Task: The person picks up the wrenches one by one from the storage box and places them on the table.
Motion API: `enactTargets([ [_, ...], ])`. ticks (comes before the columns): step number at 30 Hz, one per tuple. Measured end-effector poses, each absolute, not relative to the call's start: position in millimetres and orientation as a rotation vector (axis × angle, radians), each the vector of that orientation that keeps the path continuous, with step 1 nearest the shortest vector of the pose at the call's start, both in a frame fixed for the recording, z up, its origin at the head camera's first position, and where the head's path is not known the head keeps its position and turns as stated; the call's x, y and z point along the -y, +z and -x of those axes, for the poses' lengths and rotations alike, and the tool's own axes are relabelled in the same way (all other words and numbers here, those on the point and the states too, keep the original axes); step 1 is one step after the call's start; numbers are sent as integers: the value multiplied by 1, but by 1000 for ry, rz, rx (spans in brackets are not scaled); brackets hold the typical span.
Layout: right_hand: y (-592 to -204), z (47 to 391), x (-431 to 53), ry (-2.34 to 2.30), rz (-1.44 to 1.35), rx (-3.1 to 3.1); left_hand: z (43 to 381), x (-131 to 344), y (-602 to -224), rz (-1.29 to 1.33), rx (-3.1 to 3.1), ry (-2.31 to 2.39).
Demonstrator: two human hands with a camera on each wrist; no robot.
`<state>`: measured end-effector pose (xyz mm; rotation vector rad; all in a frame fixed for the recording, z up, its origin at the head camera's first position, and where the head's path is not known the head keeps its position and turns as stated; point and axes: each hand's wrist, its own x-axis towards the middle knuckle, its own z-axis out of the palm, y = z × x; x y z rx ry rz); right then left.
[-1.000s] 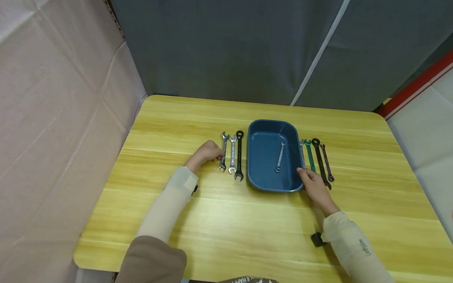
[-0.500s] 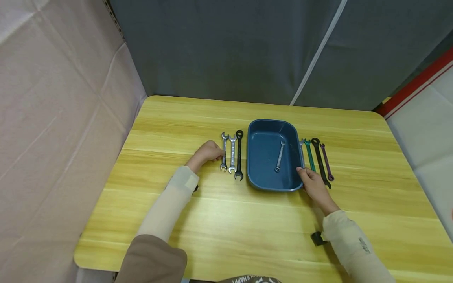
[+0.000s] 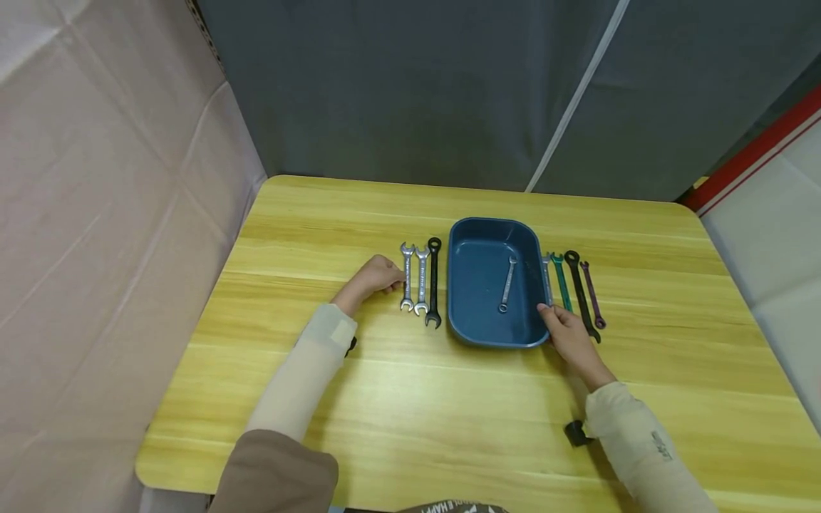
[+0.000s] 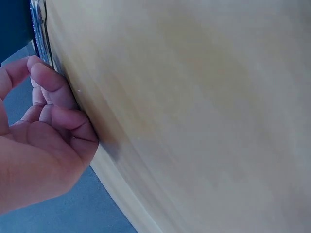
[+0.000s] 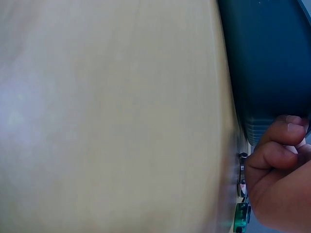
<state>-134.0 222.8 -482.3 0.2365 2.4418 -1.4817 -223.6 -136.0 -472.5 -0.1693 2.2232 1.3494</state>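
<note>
My left hand (image 3: 377,274) has its fingertips at the shank of the leftmost wrench (image 3: 408,267), a silver one with two open ends, pinching it at its left edge. Beside that wrench lie a second silver open-end wrench (image 3: 422,278) and a black combination wrench (image 3: 434,274). In the left wrist view, thumb and index finger come together close by the wrenches (image 4: 41,34). My right hand (image 3: 571,343) grips the blue plastic bin (image 3: 471,306) at its near right corner, thumb over the rim. Inside the bin lies a small silver combination wrench (image 3: 507,285).
Right of the bin lie a silver wrench (image 3: 547,274), a green wrench (image 3: 563,281), a black wrench (image 3: 580,292) and a purple wrench (image 3: 593,296). All stand on a wood-grain table (image 3: 449,413). A grey curtain (image 3: 398,92) hangs behind its far edge.
The leftmost silver wrench has turned from a slight tilt to lie flat and in line with its neighbours, its near end lower and further right. The right hand and bin stay put.
</note>
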Motion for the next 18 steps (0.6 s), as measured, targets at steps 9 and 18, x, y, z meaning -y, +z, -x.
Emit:
enactTargets([
  [9,-482,134,-223,-1454,-236,-2452,222,136,-465,122,-2195,1429],
  [18,-481,134,-223,-1470,-236,-2448,228,119,-443,18,-2253,1477],
])
